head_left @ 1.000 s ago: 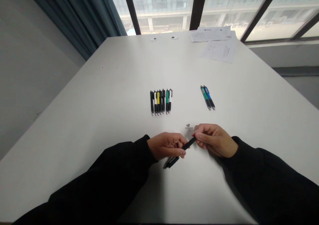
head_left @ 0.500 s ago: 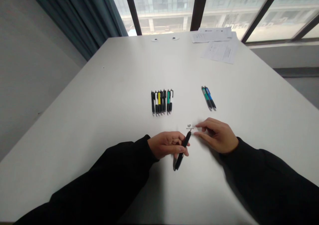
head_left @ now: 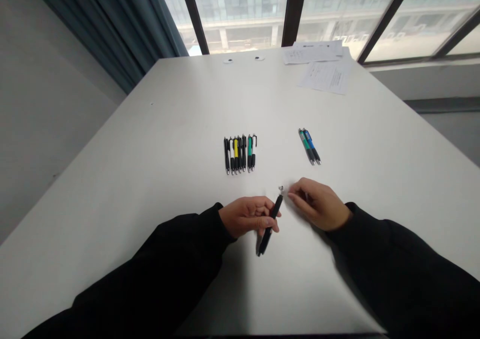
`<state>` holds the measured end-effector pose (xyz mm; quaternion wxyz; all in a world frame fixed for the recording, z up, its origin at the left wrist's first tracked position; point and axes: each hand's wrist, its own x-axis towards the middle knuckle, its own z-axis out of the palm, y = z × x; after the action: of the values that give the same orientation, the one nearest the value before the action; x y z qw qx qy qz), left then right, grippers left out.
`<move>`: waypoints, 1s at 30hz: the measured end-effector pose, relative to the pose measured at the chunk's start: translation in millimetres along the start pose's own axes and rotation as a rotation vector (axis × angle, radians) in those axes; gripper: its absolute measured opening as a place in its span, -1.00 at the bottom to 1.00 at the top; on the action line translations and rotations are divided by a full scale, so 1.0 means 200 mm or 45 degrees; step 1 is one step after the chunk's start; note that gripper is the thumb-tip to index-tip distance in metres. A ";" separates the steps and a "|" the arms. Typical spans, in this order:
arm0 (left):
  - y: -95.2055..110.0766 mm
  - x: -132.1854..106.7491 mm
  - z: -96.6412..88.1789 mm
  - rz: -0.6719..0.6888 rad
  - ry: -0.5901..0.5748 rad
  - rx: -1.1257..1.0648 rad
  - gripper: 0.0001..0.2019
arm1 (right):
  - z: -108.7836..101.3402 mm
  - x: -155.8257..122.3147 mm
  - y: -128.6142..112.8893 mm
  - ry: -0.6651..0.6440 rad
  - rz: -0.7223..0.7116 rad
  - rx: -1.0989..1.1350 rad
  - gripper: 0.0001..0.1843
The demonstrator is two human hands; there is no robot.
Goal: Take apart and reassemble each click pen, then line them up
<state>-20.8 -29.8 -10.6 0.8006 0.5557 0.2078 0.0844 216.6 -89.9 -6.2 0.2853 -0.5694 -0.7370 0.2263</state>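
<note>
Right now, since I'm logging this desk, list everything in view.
White table: one, white, filling the view.
Pen group: about seven, black with white, yellow and green, mid-table.
Pen pair: two, green and blue, right of the group.
Paper sheets: several, white, far right corner.
Round discs: two, white, far edge.
Curtain: one, blue-grey, far left.
Window: one, dark-framed, beyond the table.
Small metal part: one, silver, near the black pen's tip.
Black pen: one, black, in the left hand.
Left hand: one, holding the black pen.
Right hand: one, nothing visible held, nearest the small metal part.
Sleeves: two, black, on both arms.

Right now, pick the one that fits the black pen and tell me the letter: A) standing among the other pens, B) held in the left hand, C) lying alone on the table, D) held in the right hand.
B: the black pen is held in the left hand, while the right hand rests beside it without gripping it.
</note>
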 end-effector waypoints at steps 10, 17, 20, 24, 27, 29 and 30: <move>0.02 0.00 0.00 0.001 -0.025 0.148 -0.59 | 0.00 -0.01 0.01 0.027 0.449 0.998 -0.66; 0.02 0.00 0.00 -0.007 -0.023 0.149 -0.58 | -0.01 -0.01 0.03 -0.027 0.460 1.064 -0.61; 0.02 0.00 0.00 -0.008 -0.022 0.147 -0.58 | 0.00 -0.01 0.04 -0.021 0.462 1.059 -0.62; 0.02 0.00 -0.01 -0.011 -0.032 0.169 -0.59 | 0.00 -0.01 0.05 -0.003 0.473 1.081 -0.64; 0.01 0.00 -0.01 -0.009 -0.045 0.173 -0.58 | 0.00 -0.01 0.05 -0.024 0.476 1.054 -0.63; 0.01 0.00 -0.01 -0.016 -0.046 0.170 -0.58 | 0.00 -0.01 0.04 -0.034 0.478 1.030 -0.63; 0.01 0.00 -0.01 -0.018 -0.045 0.167 -0.58 | 0.00 -0.01 0.04 -0.036 0.478 1.020 -0.63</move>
<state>-21.3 -27.8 -8.5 0.7667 0.6068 0.2025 0.0551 223.2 -89.9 -12.1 0.4273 -0.5346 -0.4788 0.5498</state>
